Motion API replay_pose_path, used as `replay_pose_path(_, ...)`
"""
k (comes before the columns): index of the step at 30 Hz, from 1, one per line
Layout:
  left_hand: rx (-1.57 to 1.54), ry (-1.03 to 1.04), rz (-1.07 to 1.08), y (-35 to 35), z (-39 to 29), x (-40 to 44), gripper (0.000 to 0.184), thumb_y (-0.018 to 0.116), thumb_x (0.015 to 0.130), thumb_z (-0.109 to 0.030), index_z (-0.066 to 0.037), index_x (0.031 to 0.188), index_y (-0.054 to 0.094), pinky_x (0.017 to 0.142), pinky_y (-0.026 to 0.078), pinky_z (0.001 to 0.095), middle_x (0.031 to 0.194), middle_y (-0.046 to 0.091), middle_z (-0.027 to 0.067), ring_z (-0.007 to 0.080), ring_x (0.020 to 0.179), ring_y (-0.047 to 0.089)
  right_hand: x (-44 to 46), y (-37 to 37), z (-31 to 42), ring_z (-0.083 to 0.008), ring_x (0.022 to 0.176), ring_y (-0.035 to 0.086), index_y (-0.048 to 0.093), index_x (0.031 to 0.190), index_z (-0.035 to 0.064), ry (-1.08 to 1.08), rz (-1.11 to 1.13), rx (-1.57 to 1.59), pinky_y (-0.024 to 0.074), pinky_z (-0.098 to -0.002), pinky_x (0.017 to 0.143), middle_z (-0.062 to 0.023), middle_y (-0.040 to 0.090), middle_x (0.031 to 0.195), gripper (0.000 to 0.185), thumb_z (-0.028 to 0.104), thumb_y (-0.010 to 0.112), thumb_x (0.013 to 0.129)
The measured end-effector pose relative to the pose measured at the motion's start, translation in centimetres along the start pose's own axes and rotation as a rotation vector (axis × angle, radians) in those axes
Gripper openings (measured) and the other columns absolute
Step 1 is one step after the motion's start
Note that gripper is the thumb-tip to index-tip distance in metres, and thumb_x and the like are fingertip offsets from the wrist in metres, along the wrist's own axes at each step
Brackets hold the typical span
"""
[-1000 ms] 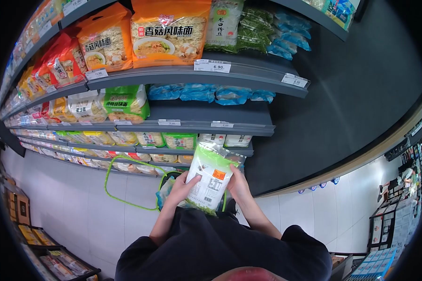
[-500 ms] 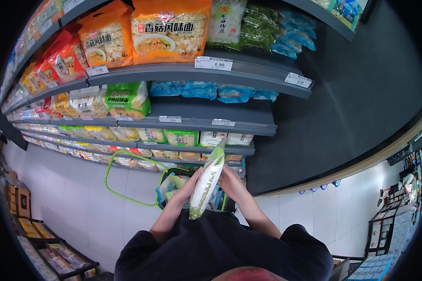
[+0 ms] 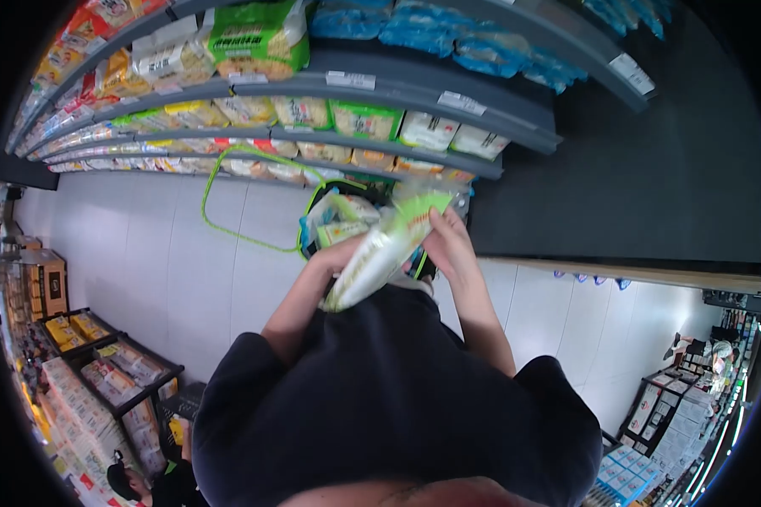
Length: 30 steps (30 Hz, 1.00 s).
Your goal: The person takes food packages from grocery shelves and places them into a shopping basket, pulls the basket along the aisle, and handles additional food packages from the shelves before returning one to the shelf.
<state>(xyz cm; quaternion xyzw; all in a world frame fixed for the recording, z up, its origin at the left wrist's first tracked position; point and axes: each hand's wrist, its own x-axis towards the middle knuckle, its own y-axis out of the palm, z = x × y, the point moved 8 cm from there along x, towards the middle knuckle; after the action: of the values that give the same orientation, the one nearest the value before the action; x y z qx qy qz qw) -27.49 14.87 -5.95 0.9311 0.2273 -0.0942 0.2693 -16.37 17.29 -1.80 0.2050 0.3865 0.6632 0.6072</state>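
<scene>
A white-and-green bag of noodles [image 3: 380,258] is held between my two hands in front of my chest, tilted with its green end up and to the right. My left hand [image 3: 343,253] grips its left side from below, and the bag hides most of those fingers. On the right edge, close to the green end, my right hand [image 3: 450,241] pinches the bag with thumb and fingers. Under the bag, on the floor, stands a dark shopping basket [image 3: 313,207] with a lime-green rim, holding several packets.
Shelves [image 3: 347,84] of packaged noodles run across the front, with blue packets [image 3: 490,52] at upper right. The basket's green handle [image 3: 207,198] lies out to the left. A person [image 3: 148,486] is at lower left near display racks [image 3: 127,380].
My view has tipped downward, so the shelves sit higher. The bag has turned from nearly upright to a slant, and my right hand has moved up towards its green end.
</scene>
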Motion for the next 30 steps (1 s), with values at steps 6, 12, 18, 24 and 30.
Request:
replay_pose_path(6, -0.258, 0.345, -0.359, -6.5, -1.4, -2.9, 0.071, 0.019, 0.090, -0.057, 0.000, 0.129, 0.035, 0.101, 0.026, 0.0338, 0.129, 0.042, 0.0120, 0.0209, 0.119, 0.040, 0.7, -2.8, -0.7, -0.0138, 0.102, 0.052, 0.049, 0.114, -0.0018, -0.096, -0.192, -0.232, 0.0399, -0.0278, 0.088, -0.0079, 0.056, 0.112, 0.031, 0.013, 0.053, 0.088)
replay_pose_path(12, 0.234, 0.316, -0.678, -7.6, -2.7, -3.3, 0.047, 0.055, 0.085, -0.036, 0.001, 0.111, 0.048, 0.085, 0.041, 0.0281, 0.111, 0.055, 0.0116, 0.0161, 0.102, 0.053, 0.5, -2.9, -1.1, -0.0103, 0.093, 0.054, 0.055, 0.107, -0.0008, -0.115, -0.271, -0.352, 0.0410, -0.0247, 0.082, -0.0063, 0.060, 0.102, 0.026, 0.015, 0.057, 0.086)
replay_pose_path(18, 0.039, -0.055, -0.800, -11.0, 1.6, -2.0, 0.062, 0.048, 0.081, -0.055, 0.003, 0.102, 0.053, 0.081, 0.044, 0.0287, 0.103, 0.059, 0.0149, 0.0200, 0.094, 0.058, 2.2, -6.6, -1.8, -0.0060, 0.073, 0.049, 0.059, 0.086, 0.0016, -0.186, -0.309, -0.661, 0.0412, -0.0218, 0.066, -0.0003, 0.059, 0.080, 0.015, 0.017, 0.060, 0.084)
replay_pose_path(24, -0.273, -0.213, -0.593, -10.7, 6.0, 2.8, 0.072, 0.034, 0.082, -0.065, 0.003, 0.097, 0.055, 0.080, 0.047, 0.0319, 0.100, 0.059, 0.0179, 0.0254, 0.088, 0.061, 2.7, -8.9, -5.5, -0.0147, 0.068, 0.052, 0.058, 0.091, 0.0008, -0.151, -0.161, -1.065, 0.0404, -0.0253, 0.063, -0.0088, 0.059, 0.077, 0.016, 0.015, 0.056, 0.084)
replay_pose_path(30, -0.406, -0.366, -0.555, -13.3, 14.3, 6.5, 0.027, 0.042, 0.083, -0.025, -0.001, 0.084, 0.053, 0.083, 0.048, 0.0340, 0.099, 0.058, 0.0184, 0.0297, 0.095, 0.060, 1.3, -16.0, -10.0, -0.0180, 0.082, 0.058, 0.057, 0.108, 0.0039, 0.071, -0.153, -1.205, 0.0456, -0.0294, 0.075, -0.0113, 0.061, 0.098, 0.026, 0.015, 0.052, 0.085)
